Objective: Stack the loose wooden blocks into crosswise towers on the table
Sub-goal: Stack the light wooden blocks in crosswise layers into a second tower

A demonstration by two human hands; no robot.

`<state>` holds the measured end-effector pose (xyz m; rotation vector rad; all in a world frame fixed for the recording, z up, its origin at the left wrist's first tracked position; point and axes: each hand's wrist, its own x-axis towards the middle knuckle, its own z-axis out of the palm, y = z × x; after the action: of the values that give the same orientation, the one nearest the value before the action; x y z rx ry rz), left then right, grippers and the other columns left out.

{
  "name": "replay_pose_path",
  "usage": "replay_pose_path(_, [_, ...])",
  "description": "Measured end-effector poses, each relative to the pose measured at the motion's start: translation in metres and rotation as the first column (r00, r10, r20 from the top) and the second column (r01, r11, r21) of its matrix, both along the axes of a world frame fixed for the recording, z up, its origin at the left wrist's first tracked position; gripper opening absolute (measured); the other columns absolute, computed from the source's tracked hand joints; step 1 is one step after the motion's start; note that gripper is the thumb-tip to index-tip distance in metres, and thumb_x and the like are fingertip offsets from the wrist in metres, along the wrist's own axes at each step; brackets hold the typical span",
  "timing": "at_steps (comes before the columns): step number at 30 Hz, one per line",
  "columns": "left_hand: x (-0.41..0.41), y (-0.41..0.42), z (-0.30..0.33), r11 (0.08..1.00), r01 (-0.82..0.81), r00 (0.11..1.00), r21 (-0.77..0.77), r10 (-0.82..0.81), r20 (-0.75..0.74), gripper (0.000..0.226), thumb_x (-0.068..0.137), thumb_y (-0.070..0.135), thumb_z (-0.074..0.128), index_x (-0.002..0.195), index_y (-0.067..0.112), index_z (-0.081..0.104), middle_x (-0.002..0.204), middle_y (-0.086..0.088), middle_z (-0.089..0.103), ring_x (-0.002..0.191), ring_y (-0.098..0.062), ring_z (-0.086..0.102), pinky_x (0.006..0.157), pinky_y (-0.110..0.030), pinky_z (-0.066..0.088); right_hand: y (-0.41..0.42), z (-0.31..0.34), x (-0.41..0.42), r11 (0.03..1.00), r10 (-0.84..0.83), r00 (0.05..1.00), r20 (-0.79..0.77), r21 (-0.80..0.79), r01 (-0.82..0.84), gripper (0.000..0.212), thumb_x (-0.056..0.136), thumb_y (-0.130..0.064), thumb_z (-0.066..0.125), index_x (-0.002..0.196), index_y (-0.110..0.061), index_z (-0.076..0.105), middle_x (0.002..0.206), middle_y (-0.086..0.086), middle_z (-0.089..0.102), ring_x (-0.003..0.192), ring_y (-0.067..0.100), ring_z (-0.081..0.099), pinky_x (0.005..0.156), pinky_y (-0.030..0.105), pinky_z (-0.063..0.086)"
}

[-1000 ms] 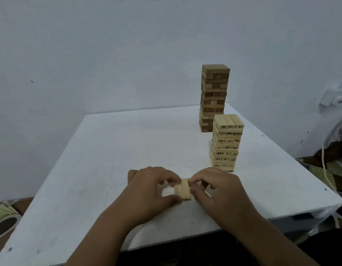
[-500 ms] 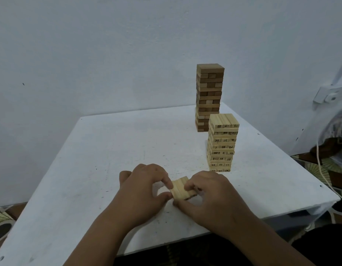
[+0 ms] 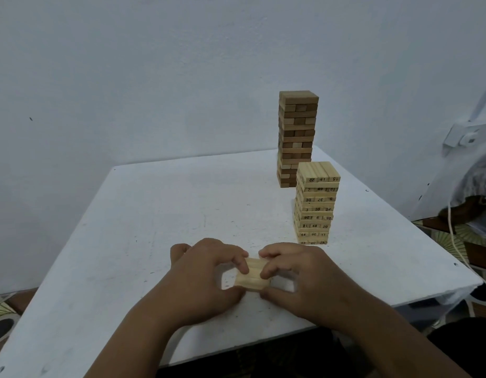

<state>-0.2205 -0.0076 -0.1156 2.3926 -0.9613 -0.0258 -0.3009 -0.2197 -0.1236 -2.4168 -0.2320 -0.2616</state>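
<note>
A small set of pale wooden blocks [image 3: 253, 274] lies side by side on the white table [image 3: 143, 230], near its front edge. My left hand [image 3: 206, 276] grips the set from the left, fingers curled over its top and thumb at its near side. My right hand [image 3: 296, 274] pinches it from the right in the same way. A pale tower with printed numbers [image 3: 316, 203] stands at the right. Behind it rises a taller, darker brown tower [image 3: 297, 137].
A pale wall stands close behind the table. Beyond the right edge of the table are a draped grey cloth [image 3: 474, 170], a white cable [image 3: 454, 236] and a patterned floor. The table's front edge runs just under my wrists.
The blocks between my hands have turned from tilted to flat and square on the table. Both hands closed in around them. The view shifted slightly.
</note>
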Motion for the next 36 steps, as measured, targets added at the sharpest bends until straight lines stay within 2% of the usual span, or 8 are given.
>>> replay_pose_path(3, [0.0, -0.001, 0.001, 1.0, -0.007, 1.0, -0.001, 0.007, -0.006, 0.025, 0.069, 0.046, 0.074, 0.091, 0.046, 0.063, 0.115, 0.043, 0.055, 0.118, 0.01, 0.042, 0.102, -0.034, 0.019, -0.005, 0.001, -0.002, 0.999, -0.007, 0.999, -0.033, -0.043, 0.006, 0.028, 0.07, -0.048, 0.076, 0.096, -0.039, 0.073, 0.124, -0.024, 0.057, 0.116, -0.007, 0.048, 0.095, 0.017, 0.042])
replay_pose_path(9, [0.0, 0.002, 0.004, 1.0, 0.013, 1.0, 0.016, -0.013, -0.021, 0.031, 0.066, 0.043, 0.069, 0.095, 0.05, 0.063, 0.118, 0.043, 0.05, 0.121, 0.007, 0.04, 0.101, -0.036, 0.018, -0.002, -0.001, 0.0, 0.998, 0.007, 0.998, 0.068, -0.06, -0.003, 0.024, 0.071, -0.04, 0.069, 0.093, -0.034, 0.074, 0.098, -0.024, 0.066, 0.101, 0.003, 0.055, 0.086, 0.026, 0.046])
replay_pose_path(16, [-0.001, 0.001, 0.005, 1.0, 0.005, 0.999, 0.014, -0.005, -0.033, 0.029, 0.065, 0.045, 0.069, 0.093, 0.048, 0.064, 0.115, 0.041, 0.055, 0.12, 0.007, 0.043, 0.102, -0.037, 0.021, -0.003, -0.001, -0.001, 0.996, 0.036, 0.994, 0.103, -0.086, -0.027, 0.021, 0.072, -0.029, 0.074, 0.094, -0.028, 0.074, 0.099, -0.018, 0.067, 0.097, 0.006, 0.056, 0.081, 0.031, 0.048])
replay_pose_path(24, [-0.004, -0.001, 0.006, 1.0, -0.007, 0.999, 0.008, 0.007, -0.041, 0.029, 0.065, 0.041, 0.073, 0.093, 0.045, 0.063, 0.114, 0.041, 0.055, 0.117, 0.007, 0.044, 0.103, -0.033, 0.021, -0.003, -0.001, -0.002, 0.999, 0.002, 0.997, 0.078, -0.046, 0.002, 0.022, 0.072, -0.036, 0.072, 0.094, -0.033, 0.072, 0.101, -0.023, 0.064, 0.102, 0.005, 0.055, 0.086, 0.027, 0.046])
replay_pose_path(29, [-0.008, -0.002, 0.011, 0.997, -0.013, 0.997, -0.076, 0.007, -0.078, 0.03, 0.069, 0.034, 0.075, 0.094, 0.04, 0.06, 0.112, 0.036, 0.056, 0.114, 0.009, 0.043, 0.104, -0.029, 0.03, -0.002, 0.001, -0.003, 1.0, -0.002, 0.996, 0.089, -0.022, 0.004, 0.022, 0.075, -0.034, 0.069, 0.094, -0.036, 0.059, 0.1, -0.021, 0.062, 0.104, 0.008, 0.054, 0.083, 0.035, 0.049])
replay_pose_path(32, [-0.009, -0.002, 0.019, 0.977, -0.034, 0.993, -0.212, 0.01, -0.116, 0.035, 0.07, 0.031, 0.076, 0.097, 0.039, 0.056, 0.111, 0.028, 0.064, 0.111, -0.004, 0.057, 0.092, -0.029, 0.045, -0.002, 0.011, -0.007, 0.998, -0.058, 0.993, 0.106, 0.042, 0.054, 0.026, 0.079, -0.032, 0.069, 0.098, -0.04, 0.052, 0.109, -0.019, 0.06, 0.106, 0.005, 0.052, 0.085, 0.03, 0.047])
replay_pose_path(34, [-0.011, -0.004, 0.028, 0.942, -0.062, 0.992, -0.329, 0.02, -0.128, 0.038, 0.073, 0.018, 0.078, 0.095, 0.035, 0.053, 0.112, 0.026, 0.066, 0.11, 0.0, 0.059, 0.086, -0.019, 0.041, -0.001, 0.022, -0.008, 0.993, -0.098, 0.982, 0.161, 0.084, 0.085, 0.028, 0.081, -0.032, 0.068, 0.099, -0.042, 0.049, 0.117, -0.023, 0.06, 0.105, 0.003, 0.052, 0.081, 0.022, 0.044])
replay_pose_path(36, [-0.014, -0.008, 0.038, 0.905, -0.078, 0.991, -0.418, 0.026, -0.127, 0.041, 0.074, 0.017, 0.079, 0.096, 0.032, 0.049, 0.114, 0.024, 0.066, 0.113, 0.0, 0.059, 0.088, -0.021, 0.039, 0.001, 0.036, -0.01, 0.986, -0.136, 0.96, 0.245, 0.124, 0.108, 0.028, 0.081, -0.032, 0.067, 0.1, -0.042, 0.048, 0.12, -0.026, 0.058, 0.099, 0.005, 0.053, 0.078, 0.017, 0.043])
